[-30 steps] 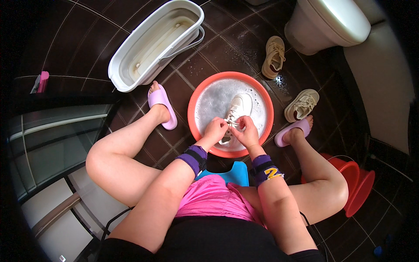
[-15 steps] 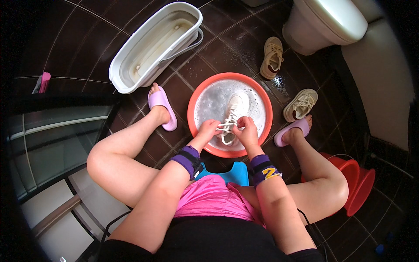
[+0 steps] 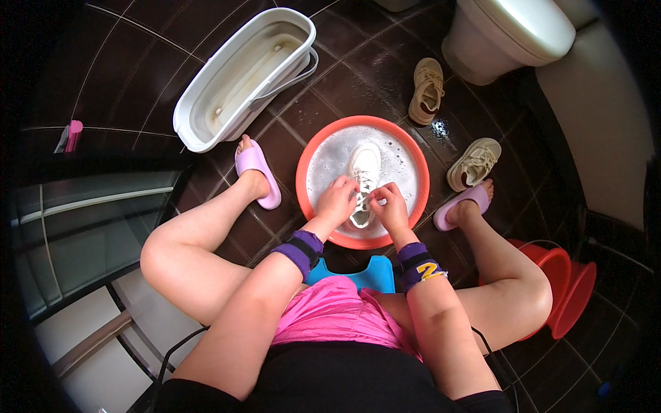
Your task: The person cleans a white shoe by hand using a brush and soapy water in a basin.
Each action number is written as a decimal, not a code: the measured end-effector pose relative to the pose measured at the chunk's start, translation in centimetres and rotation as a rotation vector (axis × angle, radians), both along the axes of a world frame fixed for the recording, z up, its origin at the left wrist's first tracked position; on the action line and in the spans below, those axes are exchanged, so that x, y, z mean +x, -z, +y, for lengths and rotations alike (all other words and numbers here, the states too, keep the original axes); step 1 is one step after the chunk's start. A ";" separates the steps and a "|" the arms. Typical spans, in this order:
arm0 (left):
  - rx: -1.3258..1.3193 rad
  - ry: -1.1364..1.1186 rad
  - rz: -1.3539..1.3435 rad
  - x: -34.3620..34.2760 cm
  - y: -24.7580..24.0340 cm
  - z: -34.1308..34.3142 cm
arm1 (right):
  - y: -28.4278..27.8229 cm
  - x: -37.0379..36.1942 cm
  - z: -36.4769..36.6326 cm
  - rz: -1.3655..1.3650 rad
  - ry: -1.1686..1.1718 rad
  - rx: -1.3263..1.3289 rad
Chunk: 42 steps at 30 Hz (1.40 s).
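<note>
A white lace-up sneaker lies in sudsy water in a round orange-red basin, its toe pointing away from me. Both my hands are over the basin, at the lacing. My left hand has its fingers curled in at the left side of the laces. From the right, the thumb and fingers of my right hand are pinched on the white shoelace. Fingers hide part of the lace, so its exact path between them is unclear.
A long white bucket with murky water stands at the far left. Two cream sneakers rest on dark wet tiles at the right, below a toilet. Red buckets sit beyond my right knee. A blue stool is under me.
The sneaker has turned a little, its toe swinging left. My left hand has shifted slightly right and up the lacing; the pulled-out lace loops between the hands no longer show.
</note>
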<state>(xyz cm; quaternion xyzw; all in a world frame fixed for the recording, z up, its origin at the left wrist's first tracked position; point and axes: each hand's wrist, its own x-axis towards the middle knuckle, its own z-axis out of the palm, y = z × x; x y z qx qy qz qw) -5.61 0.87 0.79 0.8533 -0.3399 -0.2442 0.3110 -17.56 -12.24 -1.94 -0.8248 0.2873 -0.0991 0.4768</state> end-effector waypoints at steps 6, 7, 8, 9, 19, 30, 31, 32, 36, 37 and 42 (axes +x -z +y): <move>0.017 0.084 -0.059 -0.2 0.6 -1.6 | -0.5 0.4 0.8 -0.053 0.047 0.087; 0.050 0.092 -0.075 -0.2 0.9 -1.8 | -0.6 0.3 0.9 -0.021 0.043 0.081; 0.068 0.081 -0.112 -0.2 1.0 -2.1 | -0.6 0.3 0.9 0.011 0.041 0.075; 0.085 0.070 -0.149 -0.2 1.1 -2.3 | -0.5 0.3 0.9 0.011 0.045 0.076; 0.122 0.062 -0.050 2.8 1.8 0.2 | -1.1 1.9 1.4 0.038 0.054 0.106; 0.229 0.033 -0.094 2.7 1.5 1.2 | -1.1 2.3 1.7 0.266 0.024 -0.204; 0.230 0.018 -0.104 2.5 1.6 1.4 | -1.3 2.1 1.6 0.267 0.025 -0.204; 0.231 0.019 -0.104 2.3 1.8 1.6 | -1.4 1.9 1.6 0.293 0.035 -0.181; 0.122 -0.095 -0.018 1.6 2.9 2.6 | -1.3 1.6 1.4 0.281 0.052 0.009; 0.038 -0.127 0.046 1.4 3.3 3.1 | -0.9 1.6 1.7 0.264 0.063 0.037; 0.115 -0.294 0.321 -1.0 2.5 1.9 | -0.4 0.9 1.8 0.327 0.108 0.145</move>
